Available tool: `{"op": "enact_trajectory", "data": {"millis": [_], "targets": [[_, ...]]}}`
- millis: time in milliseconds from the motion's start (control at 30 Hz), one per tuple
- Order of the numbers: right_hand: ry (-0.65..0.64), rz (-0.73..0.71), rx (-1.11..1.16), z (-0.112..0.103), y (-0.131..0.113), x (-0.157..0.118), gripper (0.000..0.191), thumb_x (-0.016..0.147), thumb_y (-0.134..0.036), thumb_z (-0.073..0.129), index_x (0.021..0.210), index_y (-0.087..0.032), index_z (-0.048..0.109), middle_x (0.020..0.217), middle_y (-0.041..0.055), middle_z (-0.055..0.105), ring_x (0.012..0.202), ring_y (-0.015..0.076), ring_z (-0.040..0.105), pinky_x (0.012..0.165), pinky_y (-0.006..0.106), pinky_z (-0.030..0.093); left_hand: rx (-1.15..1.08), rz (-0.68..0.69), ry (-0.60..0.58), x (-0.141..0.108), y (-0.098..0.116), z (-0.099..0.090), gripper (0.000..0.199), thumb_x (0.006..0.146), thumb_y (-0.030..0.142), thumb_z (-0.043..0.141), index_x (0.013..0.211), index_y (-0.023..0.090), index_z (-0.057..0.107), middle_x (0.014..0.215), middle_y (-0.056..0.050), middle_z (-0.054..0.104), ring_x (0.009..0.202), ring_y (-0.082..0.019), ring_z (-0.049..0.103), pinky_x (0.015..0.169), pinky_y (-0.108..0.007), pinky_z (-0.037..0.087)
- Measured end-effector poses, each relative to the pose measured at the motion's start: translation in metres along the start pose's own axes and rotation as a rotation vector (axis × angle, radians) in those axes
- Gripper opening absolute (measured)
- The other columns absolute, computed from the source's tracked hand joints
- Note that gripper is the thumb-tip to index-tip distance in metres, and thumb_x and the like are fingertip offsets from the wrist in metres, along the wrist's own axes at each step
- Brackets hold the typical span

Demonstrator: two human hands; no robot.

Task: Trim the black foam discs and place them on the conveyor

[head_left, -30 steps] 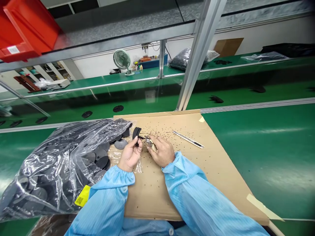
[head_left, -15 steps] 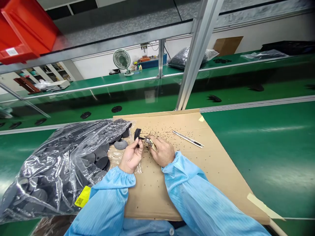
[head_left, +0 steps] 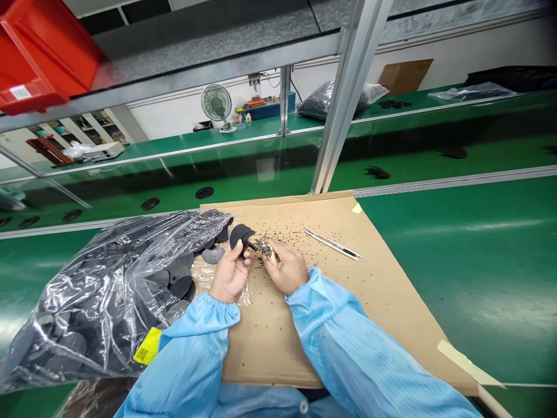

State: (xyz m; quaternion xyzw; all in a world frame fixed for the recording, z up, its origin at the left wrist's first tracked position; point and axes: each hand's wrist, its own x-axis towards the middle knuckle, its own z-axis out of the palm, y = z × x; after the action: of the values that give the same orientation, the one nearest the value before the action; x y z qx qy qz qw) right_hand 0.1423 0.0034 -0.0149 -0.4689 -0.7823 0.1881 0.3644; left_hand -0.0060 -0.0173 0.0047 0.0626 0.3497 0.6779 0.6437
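Observation:
Between the thumb and fingers of my left hand (head_left: 231, 273) are black round plastic pieces (head_left: 241, 233), their flat face tilted toward me. My right hand (head_left: 288, 268) is closed round a cutting tool with pale yellow handles, which looks like nippers (head_left: 271, 255). The metal jaws point left, close beside the black pieces; whether they touch cannot be made out. Small black scraps lie scattered over the cardboard sheet (head_left: 270, 348) around both hands. A slim utility knife (head_left: 333, 244) rests on the cardboard to the right of my hands.
A large clear plastic bag (head_left: 100, 290) full of dark discs lies at left, with a loose grey disc (head_left: 213, 254) near its mouth. A metal post (head_left: 343, 110) rises behind the cardboard. Black parts (head_left: 204, 192) sit on the green conveyor beyond. A red bin (head_left: 52, 52) is at upper left.
My left hand has turned the black pieces from nearly edge-on to show more of their flat face. My right hand stays in nearly the same place with the nippers.

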Motion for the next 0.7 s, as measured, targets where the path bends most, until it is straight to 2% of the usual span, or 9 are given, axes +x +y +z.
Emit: {"op": "enact_trajectory", "data": {"millis": [67, 200, 300, 433, 600, 700], "targets": [[0.04, 0.011, 0.049, 0.0, 0.0, 0.0, 0.037, 0.082, -0.025, 0.054, 0.118, -0.024, 0.06, 0.107, 0.0044, 0.067, 0.097, 0.0203, 0.062, 0.088, 0.03, 0.047, 0.031, 0.033, -0.049, 0.001, 0.0, -0.002, 0.009, 0.08, 0.011, 0.064, 0.082, 0.015, 0.057, 0.069, 0.001, 0.061, 0.057, -0.008, 0.059, 0.049, -0.017, 0.049], [0.053, 0.02, 0.129, -0.001, 0.0, 0.0, 0.038, 0.079, -0.024, 0.056, 0.117, -0.023, 0.061, 0.109, 0.0043, 0.067, 0.098, 0.0208, 0.062, 0.089, 0.032, 0.047, 0.064, 0.072, -0.089, 0.002, 0.002, -0.005, 0.013, 0.077, 0.009, 0.063, 0.086, 0.017, 0.058, 0.072, -0.002, 0.062, 0.076, -0.016, 0.065, 0.069, -0.03, 0.055], [0.021, 0.014, 0.14, -0.002, -0.001, 0.0, 0.039, 0.079, -0.024, 0.056, 0.117, -0.022, 0.061, 0.106, 0.0052, 0.067, 0.097, 0.0215, 0.061, 0.089, 0.033, 0.047, 0.111, 0.064, -0.106, 0.003, 0.005, -0.007, 0.02, 0.077, 0.009, 0.063, 0.094, 0.018, 0.058, 0.078, -0.002, 0.063, 0.071, -0.015, 0.063, 0.06, -0.025, 0.052], [-0.048, 0.041, 0.098, -0.003, -0.003, 0.0, 0.042, 0.079, -0.026, 0.056, 0.12, -0.021, 0.06, 0.101, 0.007, 0.064, 0.09, 0.0211, 0.06, 0.083, 0.032, 0.048, 0.143, 0.031, -0.088, 0.006, 0.008, -0.01, 0.029, 0.076, 0.012, 0.066, 0.104, 0.019, 0.059, 0.077, 0.0, 0.058, 0.057, -0.008, 0.054, 0.045, -0.017, 0.041], [-0.194, -0.015, -0.025, -0.006, -0.009, -0.002, 0.043, 0.078, -0.024, 0.055, 0.121, -0.024, 0.06, 0.098, 0.0056, 0.062, 0.086, 0.0198, 0.059, 0.076, 0.029, 0.047, 0.112, -0.046, -0.139, 0.007, 0.009, -0.011, 0.028, 0.076, 0.009, 0.061, 0.104, 0.016, 0.059, 0.073, 0.0, 0.053, 0.052, -0.006, 0.045, 0.041, -0.016, 0.032], [-0.273, -0.061, -0.119, -0.008, -0.012, -0.004, 0.042, 0.079, -0.026, 0.053, 0.121, -0.025, 0.058, 0.099, 0.0048, 0.063, 0.085, 0.0195, 0.06, 0.073, 0.027, 0.045, 0.125, -0.077, -0.17, 0.004, 0.009, -0.01, 0.03, 0.076, 0.01, 0.06, 0.106, 0.016, 0.058, 0.071, 0.001, 0.05, 0.048, -0.006, 0.04, 0.042, -0.017, 0.031]]}}
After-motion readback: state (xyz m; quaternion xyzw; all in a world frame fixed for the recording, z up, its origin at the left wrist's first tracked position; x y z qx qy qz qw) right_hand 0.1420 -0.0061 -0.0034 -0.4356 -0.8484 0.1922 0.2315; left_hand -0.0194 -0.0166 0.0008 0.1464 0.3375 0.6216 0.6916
